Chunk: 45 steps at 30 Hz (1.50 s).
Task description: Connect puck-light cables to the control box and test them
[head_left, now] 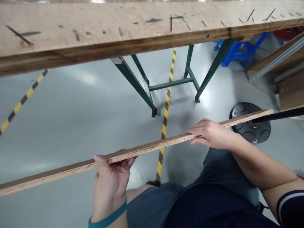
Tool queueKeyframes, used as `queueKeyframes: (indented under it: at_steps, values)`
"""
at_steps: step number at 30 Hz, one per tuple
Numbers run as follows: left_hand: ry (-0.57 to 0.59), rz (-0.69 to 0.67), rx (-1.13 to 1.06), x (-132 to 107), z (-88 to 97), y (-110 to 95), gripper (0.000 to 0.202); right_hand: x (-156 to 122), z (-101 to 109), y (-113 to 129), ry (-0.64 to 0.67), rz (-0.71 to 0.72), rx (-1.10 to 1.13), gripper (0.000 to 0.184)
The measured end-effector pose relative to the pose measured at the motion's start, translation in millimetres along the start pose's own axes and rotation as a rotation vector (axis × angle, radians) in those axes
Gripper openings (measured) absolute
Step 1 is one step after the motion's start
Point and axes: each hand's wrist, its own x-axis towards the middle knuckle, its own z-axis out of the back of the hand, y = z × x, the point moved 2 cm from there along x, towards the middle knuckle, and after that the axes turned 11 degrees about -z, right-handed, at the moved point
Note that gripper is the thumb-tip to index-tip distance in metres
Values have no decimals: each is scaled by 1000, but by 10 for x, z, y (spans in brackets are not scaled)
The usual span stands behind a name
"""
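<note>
A long, narrow plywood strip (154, 146) slants across the view, its layered edge facing me. It runs off the left side of the picture and rises towards the right. My left hand (111, 177) is closed around it left of the middle, with the thumb on the near side and fingers underneath. Farther right, my right hand (210, 134) grips the strip from above, fingers over the top and thumb below. The strip is in front of my body, apart from the thick wooden tabletop (99, 28) ahead.
Dark marks cover the tabletop, and green metal legs (136, 85) stand beneath it. Yellow-black tape (166, 110) runs along the grey floor. At right are a round black base (251, 134) with a pole, a blue stool (237, 52) and leaning boards with a metal rail (277, 60).
</note>
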Motion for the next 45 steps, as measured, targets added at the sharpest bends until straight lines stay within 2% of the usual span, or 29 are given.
queueKeyframes:
  at_steps: [5,9,21,27,31,39,45]
  values:
    - [9,5,-88,-53,-121,-36,82,-13,-39,-111,-44,18,36,29]
    - [80,-2,-133,-55,-172,-73,87,-26,-88,-229,-82,29,32,28]
    - [134,-11,-252,-1,-212,-85,83,34,-47,-270,-95,-11,21,24]
    - [152,-27,-296,31,-223,-75,84,109,-59,-297,-165,20,28,20]
    - [155,-51,-307,27,-249,-66,82,111,-104,-396,-200,17,19,19]
    - [296,-91,-323,28,-289,-116,66,60,-243,-702,-211,-118,-23,24]
    - [308,-111,-355,63,-258,-102,65,115,-243,-729,-180,-151,-10,23]
